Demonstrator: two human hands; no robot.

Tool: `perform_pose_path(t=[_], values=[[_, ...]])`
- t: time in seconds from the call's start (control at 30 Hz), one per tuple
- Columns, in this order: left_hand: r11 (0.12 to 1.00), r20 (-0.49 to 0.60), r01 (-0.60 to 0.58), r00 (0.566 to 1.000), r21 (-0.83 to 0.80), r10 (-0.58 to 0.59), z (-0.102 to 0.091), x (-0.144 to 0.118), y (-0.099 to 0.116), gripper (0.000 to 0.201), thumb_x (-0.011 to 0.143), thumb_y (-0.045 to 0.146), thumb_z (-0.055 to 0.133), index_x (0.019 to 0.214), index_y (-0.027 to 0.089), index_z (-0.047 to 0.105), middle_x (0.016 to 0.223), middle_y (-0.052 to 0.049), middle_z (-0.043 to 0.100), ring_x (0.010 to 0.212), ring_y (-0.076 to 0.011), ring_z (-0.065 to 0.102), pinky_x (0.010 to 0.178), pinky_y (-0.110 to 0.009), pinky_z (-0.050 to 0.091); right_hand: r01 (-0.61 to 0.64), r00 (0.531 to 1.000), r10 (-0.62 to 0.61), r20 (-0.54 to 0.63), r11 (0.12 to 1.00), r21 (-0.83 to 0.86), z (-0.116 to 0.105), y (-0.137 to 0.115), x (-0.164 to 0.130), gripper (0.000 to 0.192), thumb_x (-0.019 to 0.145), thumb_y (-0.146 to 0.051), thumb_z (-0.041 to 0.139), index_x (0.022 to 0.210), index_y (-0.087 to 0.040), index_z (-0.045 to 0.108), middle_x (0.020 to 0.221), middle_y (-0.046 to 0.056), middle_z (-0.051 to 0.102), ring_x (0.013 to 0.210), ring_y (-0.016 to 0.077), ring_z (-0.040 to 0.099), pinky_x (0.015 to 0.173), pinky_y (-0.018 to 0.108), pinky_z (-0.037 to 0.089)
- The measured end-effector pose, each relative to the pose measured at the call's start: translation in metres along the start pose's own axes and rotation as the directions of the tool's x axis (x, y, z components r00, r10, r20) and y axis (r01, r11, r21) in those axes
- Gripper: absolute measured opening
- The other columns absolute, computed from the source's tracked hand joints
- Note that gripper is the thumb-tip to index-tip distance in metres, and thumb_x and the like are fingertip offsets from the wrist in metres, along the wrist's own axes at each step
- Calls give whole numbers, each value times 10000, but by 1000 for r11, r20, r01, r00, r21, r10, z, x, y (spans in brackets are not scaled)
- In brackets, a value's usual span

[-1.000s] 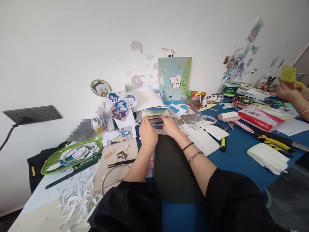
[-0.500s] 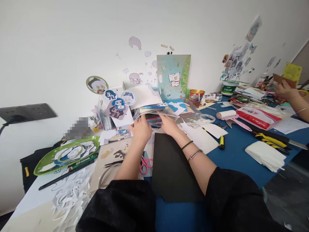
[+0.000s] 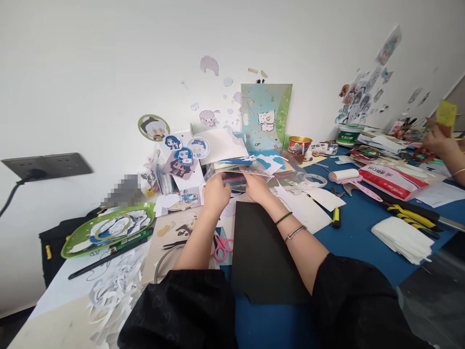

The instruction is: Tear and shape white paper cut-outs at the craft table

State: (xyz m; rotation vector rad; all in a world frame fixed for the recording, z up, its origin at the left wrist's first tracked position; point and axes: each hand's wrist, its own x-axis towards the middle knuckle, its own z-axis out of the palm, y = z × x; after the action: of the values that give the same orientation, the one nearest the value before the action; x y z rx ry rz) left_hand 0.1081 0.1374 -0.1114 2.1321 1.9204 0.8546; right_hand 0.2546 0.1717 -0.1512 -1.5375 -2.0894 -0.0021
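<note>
Clear plastic sleeves [image 3: 238, 170] pinched by left hand [image 3: 216, 193] and right hand [image 3: 257, 186], black sheet [image 3: 263, 252] below

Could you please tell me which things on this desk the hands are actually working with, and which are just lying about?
In hand: left hand, right hand, stack of bagged papers.
Lying about: black sheet, pink scissors, lint roller, green tray.

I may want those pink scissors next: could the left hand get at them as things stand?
Probably yes. The pink scissors lie uncovered beside the black sheet, right by the left forearm. The left hand is on the stack of sheets, so it would first have to let go and draw back.
</note>
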Motion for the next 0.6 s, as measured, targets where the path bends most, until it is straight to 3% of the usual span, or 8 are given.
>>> perform_pose_path(t=[0.17, 0.3, 0.43, 0.6], values=[[1000, 115, -14, 993, -8, 15, -5, 5, 3, 374, 867, 138, 382, 1135, 141, 643, 1100, -91, 703, 993, -220, 655, 819, -303, 506, 23, 1000, -23, 7, 1000, -19, -8, -3, 0, 640, 738, 34, 413, 1349, -151, 464, 1379, 98, 510, 1271, 258, 420, 1050, 416, 341], [995, 216, -56, 976, 83, 37, 1, 8, 9, 249, 905, 291, 526, 1088, 148, 615, 1066, -73, 665, 918, -188, 646, 804, -379, 524, 34, 999, -34, 39, 999, -13, -14, -4, 3, 614, 751, 26, 439, 1335, -158, 478, 1361, 122, 523, 1256, 263, 434, 1063, 438, 313], [965, 184, -128, 979, 229, 86, 12, 9, 17, 304, 887, 322, 563, 1141, 157, 579, 1179, -91, 595, 1037, -226, 591, 875, -453, 492, 40, 996, -43, 74, 999, 35, -12, -3, 7, 581, 770, 17, 444, 1312, -186, 506, 1307, 113, 572, 1206, 262, 490, 1057, 439, 322], [899, 184, -306, 948, 313, 259, 24, 16, 14, 329, 888, 310, 561, 1183, 165, 558, 1237, -98, 564, 1082, -239, 569, 900, -470, 478, 7, 999, -14, 45, 988, 156, -2, 4, 12, 541, 786, 19, 447, 1247, -241, 559, 1246, 72, 617, 1186, 253, 510, 1048, 422, 339]])
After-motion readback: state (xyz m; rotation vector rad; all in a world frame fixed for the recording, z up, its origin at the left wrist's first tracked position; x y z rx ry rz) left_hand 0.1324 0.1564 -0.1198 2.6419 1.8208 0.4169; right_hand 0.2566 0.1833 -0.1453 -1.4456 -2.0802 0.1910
